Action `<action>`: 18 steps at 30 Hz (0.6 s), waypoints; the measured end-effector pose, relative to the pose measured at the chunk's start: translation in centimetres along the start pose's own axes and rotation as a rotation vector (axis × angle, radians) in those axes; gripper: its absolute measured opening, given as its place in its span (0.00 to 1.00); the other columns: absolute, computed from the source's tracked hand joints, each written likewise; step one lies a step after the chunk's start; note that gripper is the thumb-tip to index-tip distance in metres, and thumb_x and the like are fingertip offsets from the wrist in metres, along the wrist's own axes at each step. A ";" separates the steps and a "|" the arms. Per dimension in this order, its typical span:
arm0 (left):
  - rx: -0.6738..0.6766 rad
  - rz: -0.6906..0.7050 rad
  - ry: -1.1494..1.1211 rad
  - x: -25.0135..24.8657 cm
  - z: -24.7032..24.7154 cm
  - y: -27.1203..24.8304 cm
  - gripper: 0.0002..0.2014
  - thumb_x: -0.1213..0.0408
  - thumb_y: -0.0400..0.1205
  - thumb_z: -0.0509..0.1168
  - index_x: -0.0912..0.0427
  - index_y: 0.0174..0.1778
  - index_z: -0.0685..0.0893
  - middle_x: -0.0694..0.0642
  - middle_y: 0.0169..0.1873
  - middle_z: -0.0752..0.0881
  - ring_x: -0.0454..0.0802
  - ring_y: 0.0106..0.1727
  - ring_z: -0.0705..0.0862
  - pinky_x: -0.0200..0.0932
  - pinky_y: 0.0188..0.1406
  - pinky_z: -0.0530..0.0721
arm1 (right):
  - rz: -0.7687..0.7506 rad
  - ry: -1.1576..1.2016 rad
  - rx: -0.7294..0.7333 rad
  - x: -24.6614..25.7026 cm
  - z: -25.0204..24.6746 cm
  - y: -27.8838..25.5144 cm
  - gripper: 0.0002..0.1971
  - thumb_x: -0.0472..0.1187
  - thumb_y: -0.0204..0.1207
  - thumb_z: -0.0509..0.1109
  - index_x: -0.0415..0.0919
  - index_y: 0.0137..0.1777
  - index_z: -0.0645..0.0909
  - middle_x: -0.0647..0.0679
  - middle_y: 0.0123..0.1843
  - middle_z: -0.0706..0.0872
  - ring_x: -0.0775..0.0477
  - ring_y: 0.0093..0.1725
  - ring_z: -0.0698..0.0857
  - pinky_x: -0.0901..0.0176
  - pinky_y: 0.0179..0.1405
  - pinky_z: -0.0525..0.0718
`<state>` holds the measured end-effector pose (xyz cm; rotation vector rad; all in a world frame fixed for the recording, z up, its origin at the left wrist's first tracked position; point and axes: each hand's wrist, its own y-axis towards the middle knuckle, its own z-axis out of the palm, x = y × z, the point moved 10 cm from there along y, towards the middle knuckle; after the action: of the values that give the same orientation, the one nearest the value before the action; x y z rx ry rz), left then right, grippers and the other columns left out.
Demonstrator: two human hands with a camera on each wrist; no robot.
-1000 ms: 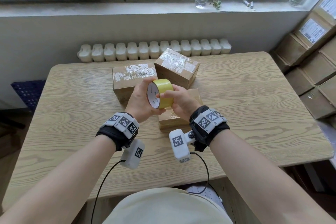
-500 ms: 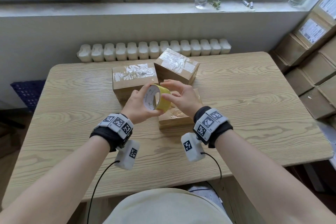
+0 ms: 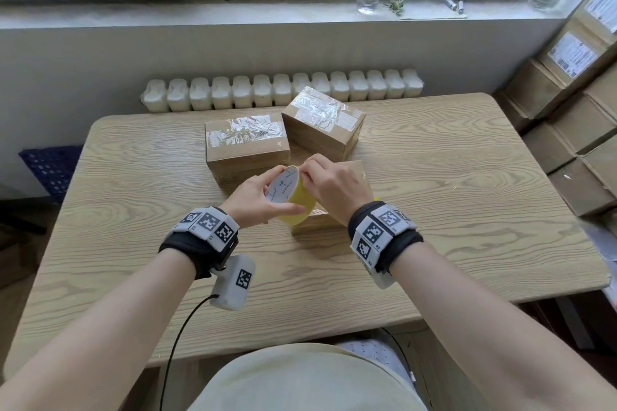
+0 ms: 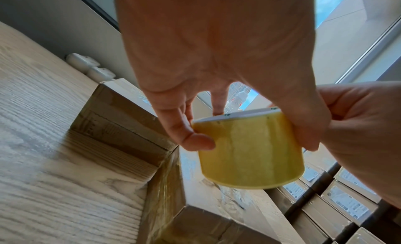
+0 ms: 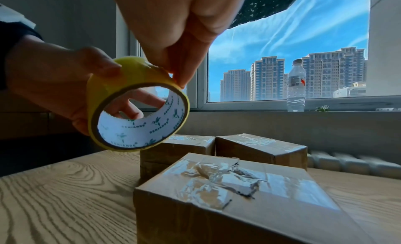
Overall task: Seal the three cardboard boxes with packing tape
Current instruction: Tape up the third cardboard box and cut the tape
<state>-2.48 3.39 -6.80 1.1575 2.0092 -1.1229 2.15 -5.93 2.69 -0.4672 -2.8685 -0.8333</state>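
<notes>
Two hands hold the light, stiff tape roll (image 3: 293,194) above the near box (image 5: 238,196): left hand (image 3: 255,198) grips its rim, right hand (image 3: 334,185) pinches the slippery outer wrap, best taken at the loose end.

Three taped cardboard boxes (image 3: 245,143) sit clustered on the wooden table (image 3: 467,197).

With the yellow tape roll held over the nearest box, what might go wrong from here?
1. The right hand pinches at the rim of the yellow packing tape roll; the tape end may tear or restick.
2. The nearest cardboard box already carries crumpled clear tape, so a new strip may wrinkle over it.
3. The left hand holds the roll mid-air, and nothing steadies the box against a pull.
</notes>
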 end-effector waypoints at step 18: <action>0.017 0.000 -0.133 0.2 0.2 -1.0 0.29 0.31 0.57 0.70 0.52 0.41 0.86 0.55 0.41 0.89 0.52 0.47 0.88 0.54 0.55 0.86 | 0.596 0.539 0.179 -6.6 2.9 -2.9 0.02 0.35 0.79 0.68 0.40 0.44 0.81 0.44 0.43 0.86 0.45 0.45 0.86 0.47 0.49 0.87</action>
<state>-3.48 3.03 -6.61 1.0623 1.9017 -1.1872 7.35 -8.44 -2.48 -0.8581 -2.1091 -0.4893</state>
